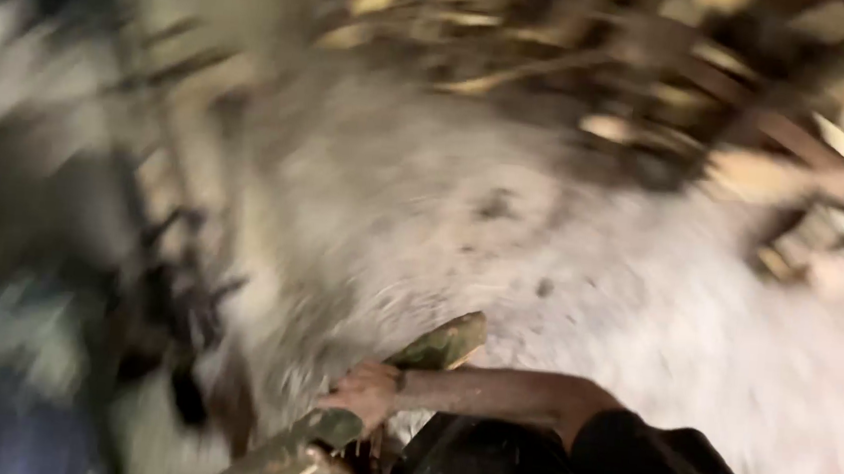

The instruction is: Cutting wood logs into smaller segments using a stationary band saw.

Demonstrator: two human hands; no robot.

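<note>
Though the view smears badly, I see one hand [362, 393], which I take to be my right, with its fingers [339, 401] closed over a greenish length of split bamboo [433, 348] low in the picture, slanting up to the right. It looks stiff, fairly heavy and splintery, best gripped mid-length. My forearm reaches in from the right, elbow bent. Pale ground [637, 314] and a heap of cut strips [596, 60] lie beyond. My left hand is unseen.

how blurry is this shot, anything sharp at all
Head view: heavy motion blur smears the pile of split wood strips and the pale ground; the left edge is dark and streaked; only the hand on the greenish log reads fairly clearly, lit warm and dim.
</note>
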